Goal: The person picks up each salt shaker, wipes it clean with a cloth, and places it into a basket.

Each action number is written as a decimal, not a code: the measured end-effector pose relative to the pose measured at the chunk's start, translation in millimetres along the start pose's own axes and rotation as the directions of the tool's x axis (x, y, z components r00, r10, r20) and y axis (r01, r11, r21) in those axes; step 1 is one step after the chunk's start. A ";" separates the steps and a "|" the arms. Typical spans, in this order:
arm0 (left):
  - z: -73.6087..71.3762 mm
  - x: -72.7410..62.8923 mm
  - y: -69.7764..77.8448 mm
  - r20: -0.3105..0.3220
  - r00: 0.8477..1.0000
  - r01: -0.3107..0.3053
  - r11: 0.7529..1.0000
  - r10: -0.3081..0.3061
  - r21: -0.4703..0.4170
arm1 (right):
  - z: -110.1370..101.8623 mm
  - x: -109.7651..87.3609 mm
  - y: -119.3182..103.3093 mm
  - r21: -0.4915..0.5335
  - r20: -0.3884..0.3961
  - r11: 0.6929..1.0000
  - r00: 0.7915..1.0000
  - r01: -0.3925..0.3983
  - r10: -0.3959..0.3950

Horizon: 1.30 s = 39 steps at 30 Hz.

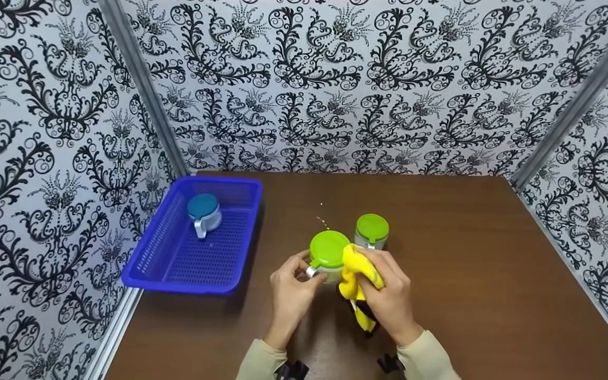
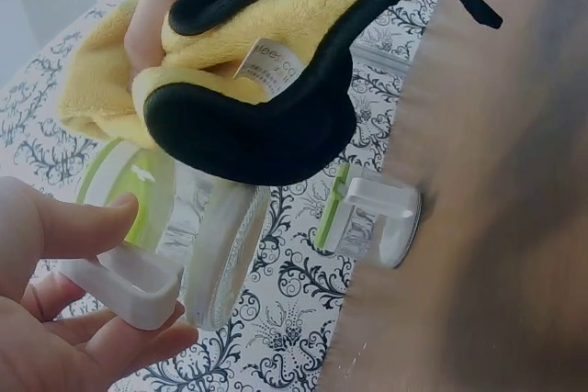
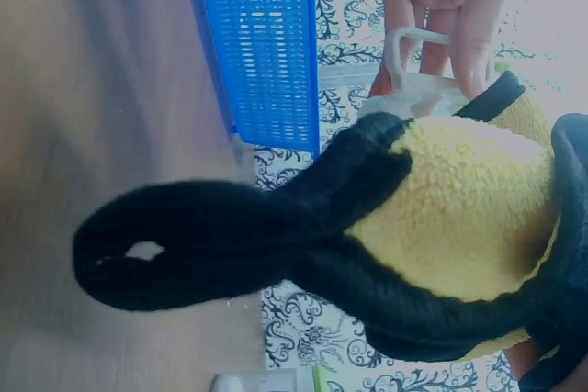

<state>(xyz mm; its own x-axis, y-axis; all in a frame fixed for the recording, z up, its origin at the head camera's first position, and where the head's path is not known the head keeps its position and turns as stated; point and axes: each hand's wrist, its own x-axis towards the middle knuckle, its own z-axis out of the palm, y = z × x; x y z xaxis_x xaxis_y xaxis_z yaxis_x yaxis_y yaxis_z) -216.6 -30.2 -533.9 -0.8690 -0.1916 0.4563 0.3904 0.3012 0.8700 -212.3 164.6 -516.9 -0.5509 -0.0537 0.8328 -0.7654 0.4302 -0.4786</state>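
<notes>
My left hand (image 1: 293,287) grips the white handle (image 2: 138,286) of a clear jar with a green lid (image 1: 330,249). In the left wrist view the jar is lifted clear of the table, thumb on top of the handle and fingers beneath. A yellow cloth with black edging (image 1: 357,269) is bunched in my right hand (image 1: 390,290), its folds against the right side of the jar and lid. The black hanging loop (image 3: 175,245) of the cloth dangles free in the right wrist view. Behind the right hand stands a second green-lidded jar (image 1: 372,228), upright on the table.
At the left, a blue perforated plastic basket (image 1: 193,287) holds a jar with a teal lid (image 1: 203,207). Small white specks (image 1: 323,221) lie on the brown table (image 1: 467,253) behind the held jar. Patterned walls (image 1: 335,79) enclose the table's back and sides.
</notes>
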 end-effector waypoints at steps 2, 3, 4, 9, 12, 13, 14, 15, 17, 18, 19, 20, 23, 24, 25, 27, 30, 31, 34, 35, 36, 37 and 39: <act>-0.5 1.6 0.6 -0.001 1.000 -0.008 1.000 0.008 -0.006 | 0.9 -3.3 8.9 -0.020 0.017 1.000 1.000 -0.003 0.003; -0.9 2.1 0.7 -0.002 1.000 -0.011 1.000 0.011 -0.008 | 1.3 -5.5 12.8 -0.031 0.024 0.999 1.000 -0.006 0.007; -1.3 2.5 0.8 -0.003 1.000 -0.015 1.000 0.015 -0.015 | 1.6 -7.8 16.1 -0.043 0.030 0.999 0.999 -0.008 0.010; -4.3 2.8 1.4 -0.012 1.000 -0.009 0.998 0.008 -0.062 | 2.5 -16.7 25.1 -0.104 0.065 0.994 0.998 -0.021 0.028; -5.9 2.5 1.1 -0.021 1.000 0.000 0.996 -0.002 -0.084 | 2.4 -21.8 29.7 -0.147 0.093 0.989 0.995 -0.033 0.047; -6.4 2.7 0.6 -0.024 1.000 0.004 0.996 -0.006 -0.091 | 2.3 -23.7 31.7 -0.167 0.105 0.985 0.993 -0.037 0.055; -6.7 3.1 0.0 -0.026 1.000 0.007 0.995 -0.009 -0.095 | 2.3 -25.5 33.7 -0.187 0.115 0.982 0.991 -0.039 0.062; -7.0 3.5 -0.7 -0.029 1.000 0.008 0.995 -0.010 -0.096 | 2.3 -27.2 35.6 -0.206 0.125 0.978 0.990 -0.042 0.069; -7.4 4.5 -1.7 -0.035 0.999 0.014 0.995 -0.018 -0.100 | 2.7 -30.1 39.4 -0.239 0.141 0.970 0.987 -0.042 0.078; -7.4 4.9 -1.8 -0.037 0.999 0.018 0.994 -0.022 -0.104 | 3.0 -31.0 40.9 -0.250 0.146 0.967 0.986 -0.040 0.079; -7.5 5.2 -1.2 -0.039 0.999 0.023 0.994 -0.027 -0.107 | 3.2 -31.5 42.2 -0.255 0.151 0.966 0.985 -0.040 0.081; -7.8 5.5 0.5 -0.040 0.999 0.027 0.994 -0.031 -0.109 | 3.5 -31.8 43.3 -0.255 0.151 0.966 0.985 -0.038 0.079; -9.9 5.4 10.8 -0.033 0.999 0.034 0.991 -0.039 -0.128 | 4.1 -31.5 44.5 -0.244 0.151 0.969 0.985 -0.040 0.079; -11.1 5.6 15.7 -0.028 0.999 0.035 0.990 -0.039 -0.134 | 4.1 -31.2 44.6 -0.238 0.149 0.970 0.986 -0.041 0.078; -12.6 5.5 20.4 -0.024 0.999 0.031 0.990 -0.035 -0.135 | 4.0 -30.9 44.3 -0.232 0.147 0.972 0.986 -0.041 0.077; -15.0 5.7 25.9 -0.014 1.000 0.018 0.992 -0.020 -0.128 | 3.5 -30.4 43.6 -0.223 0.145 0.974 0.987 -0.041 0.075; -15.7 6.5 23.2 -0.001 1.000 -0.023 0.994 0.023 -0.107 | 2.9 -29.3 42.3 -0.208 0.139 0.977 0.988 -0.039 0.069; -16.0 6.7 22.7 0.001 0.999 -0.036 0.994 0.036 -0.103 | 2.7 -28.9 41.8 -0.201 0.135 0.979 0.989 -0.039 0.067; -17.1 7.8 22.5 -0.001 0.997 -0.081 0.989 0.081 -0.122 | 2.5 -27.8 39.8 -0.184 0.125 0.982 0.989 -0.052 0.076; -18.4 8.1 24.5 -0.005 0.996 -0.086 0.987 0.086 -0.135 | 2.6 -27.4 38.9 -0.175 0.124 0.983 0.989 -0.058 0.080; -19.8 8.9 26.4 -0.008 0.996 -0.087 0.985 0.087 -0.148 | 2.6 -26.9 38.0 -0.169 0.124 0.984 0.989 -0.063 0.085; -21.2 9.7 27.4 -0.009 0.996 -0.086 0.984 0.085 -0.159 | 2.7 -26.4 36.8 -0.161 0.124 0.984 0.988 -0.070 0.091; -23.8 11.3 26.7 -0.005 0.998 -0.069 0.982 0.069 -0.173 | 3.0 -24.9 34.1 -0.145 0.125 0.986 0.987 -0.081 0.099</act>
<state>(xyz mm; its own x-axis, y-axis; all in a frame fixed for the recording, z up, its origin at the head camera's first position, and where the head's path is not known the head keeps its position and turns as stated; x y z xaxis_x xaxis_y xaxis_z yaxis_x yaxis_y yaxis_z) -208.8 -46.5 -501.0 -0.8385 -0.1746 0.5161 0.4960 0.1473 0.8557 -225.6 177.9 -554.7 -0.6612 -0.1228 0.7401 -0.6622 0.5591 -0.4989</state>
